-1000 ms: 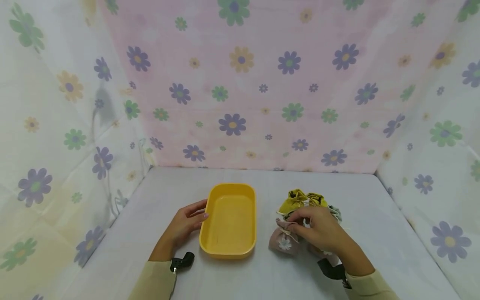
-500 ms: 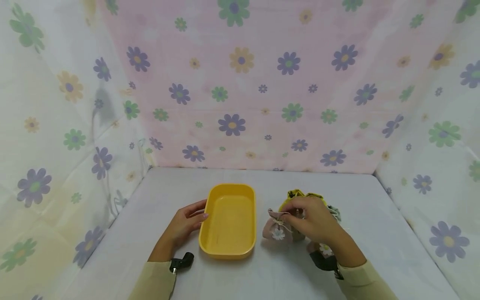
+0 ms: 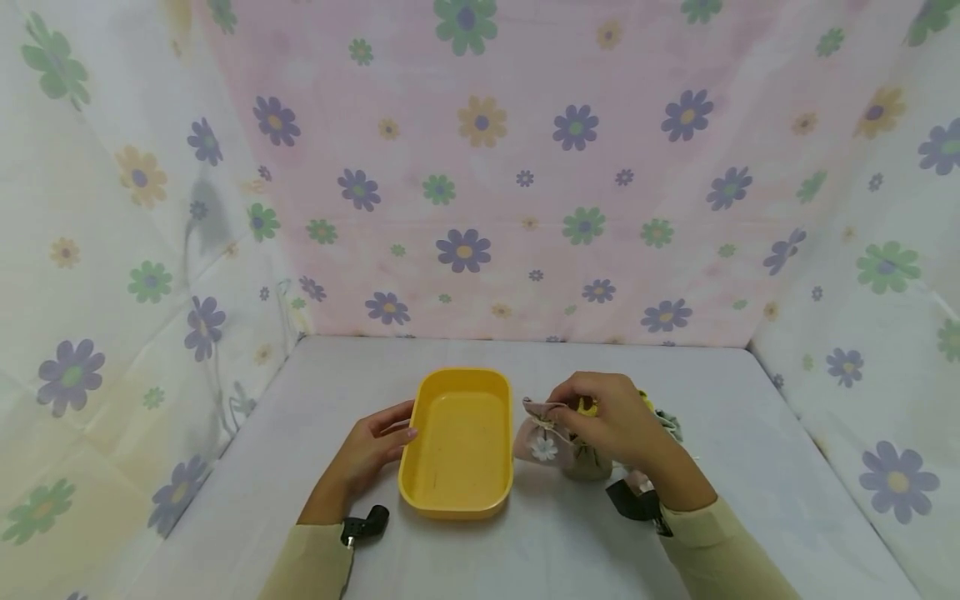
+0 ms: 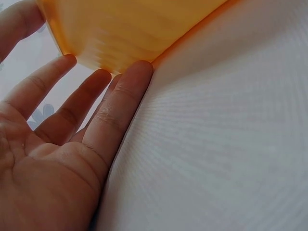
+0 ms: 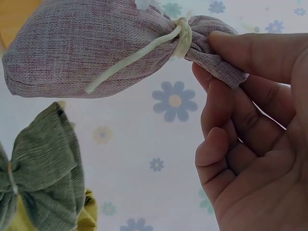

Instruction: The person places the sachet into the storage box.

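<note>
My right hand (image 3: 618, 421) pinches the gathered neck of a mauve drawstring pouch (image 5: 91, 48) between thumb and fingers. A white flower and pale cord decorate this pouch, which hangs beside the right side of the yellow tray (image 3: 465, 504). In the right wrist view the pouch lies sideways, its cord tied below my fingertips. My left hand (image 3: 367, 450) rests against the tray's left wall. Its fingers are fairly straight in the left wrist view, fingertips touching the tray's outer side (image 4: 130, 33).
Behind and below my right hand are more pouches: an olive-brown one (image 3: 588, 465), a grey-green one (image 3: 669, 423) and yellow cloth (image 3: 645, 400), partly hidden. A green fabric bow (image 5: 45, 163) shows in the right wrist view. Flowered curtains (image 3: 480, 208) enclose the white table (image 3: 337, 367).
My right hand has lifted the mauve pouch and carried it left and away from me, closer to the tray. My left hand and the tray stay in place.
</note>
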Action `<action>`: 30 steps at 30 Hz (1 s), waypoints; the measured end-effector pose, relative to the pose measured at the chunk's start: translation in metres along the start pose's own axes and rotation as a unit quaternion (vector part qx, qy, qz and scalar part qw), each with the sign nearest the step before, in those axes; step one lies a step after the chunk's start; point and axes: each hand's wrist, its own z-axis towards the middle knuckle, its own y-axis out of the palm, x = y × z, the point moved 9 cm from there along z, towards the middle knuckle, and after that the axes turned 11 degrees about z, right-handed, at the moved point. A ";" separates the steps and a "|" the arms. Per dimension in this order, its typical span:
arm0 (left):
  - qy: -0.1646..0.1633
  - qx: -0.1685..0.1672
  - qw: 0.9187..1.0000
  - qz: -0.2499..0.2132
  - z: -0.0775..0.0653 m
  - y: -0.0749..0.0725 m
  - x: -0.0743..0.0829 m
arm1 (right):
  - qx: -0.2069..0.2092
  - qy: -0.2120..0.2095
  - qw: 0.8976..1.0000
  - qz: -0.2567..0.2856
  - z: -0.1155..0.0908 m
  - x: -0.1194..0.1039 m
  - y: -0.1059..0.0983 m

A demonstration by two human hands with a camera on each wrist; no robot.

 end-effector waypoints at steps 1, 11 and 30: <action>-0.002 0.000 1.000 -0.001 0.000 0.000 0.000 | -0.001 0.001 1.000 -0.002 0.002 -0.001 0.000; -0.001 0.001 1.000 -0.006 0.001 0.000 0.000 | -0.008 -0.014 1.000 -0.013 0.020 -0.010 0.007; 0.003 -0.004 1.000 0.001 -0.001 -0.001 -0.001 | -0.022 -0.028 0.999 0.010 0.051 -0.009 0.036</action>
